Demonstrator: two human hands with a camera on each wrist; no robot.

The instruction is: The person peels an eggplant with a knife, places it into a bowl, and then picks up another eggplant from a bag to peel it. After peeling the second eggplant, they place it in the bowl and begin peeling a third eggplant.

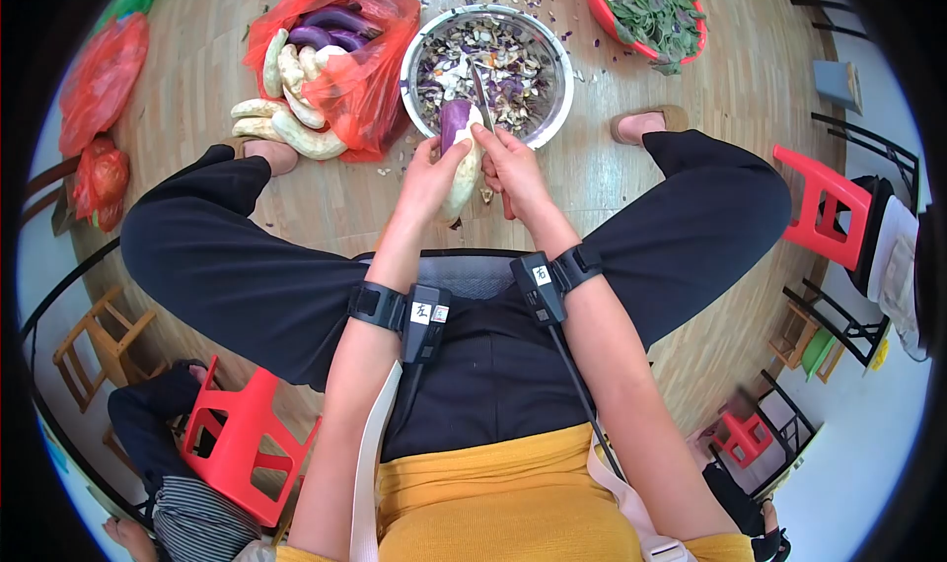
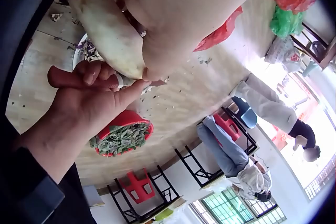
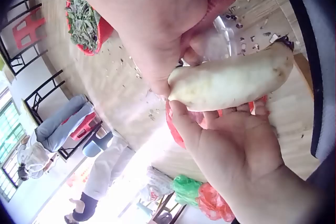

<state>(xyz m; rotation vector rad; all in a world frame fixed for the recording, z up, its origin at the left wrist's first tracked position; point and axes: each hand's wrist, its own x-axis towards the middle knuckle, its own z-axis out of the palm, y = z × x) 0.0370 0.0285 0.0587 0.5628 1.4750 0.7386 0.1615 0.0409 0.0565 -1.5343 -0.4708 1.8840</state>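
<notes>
A partly peeled eggplant (image 1: 456,120) lies over the near edge of the steel bowl (image 1: 563,81), purple skin at its far end and pale flesh toward me. My left hand (image 1: 426,179) holds it from the left, fingers wrapped underneath in the right wrist view. Held in my right hand (image 1: 520,175) is a knife (image 1: 479,87), its blade against the eggplant's right side. The knife's reddish-brown handle (image 2: 64,78) sticks out of the right fist in the left wrist view. Purple and white peelings (image 1: 513,79) fill the bowl.
A red plastic bag (image 1: 370,89) with purple eggplants stands left of the bowl. Several peeled eggplants (image 1: 298,133) lie beside it. To the right is a red basin (image 1: 595,0) of leafy greens. Scraps litter the wooden floor (image 1: 326,202), and red stools (image 1: 252,444) stand around.
</notes>
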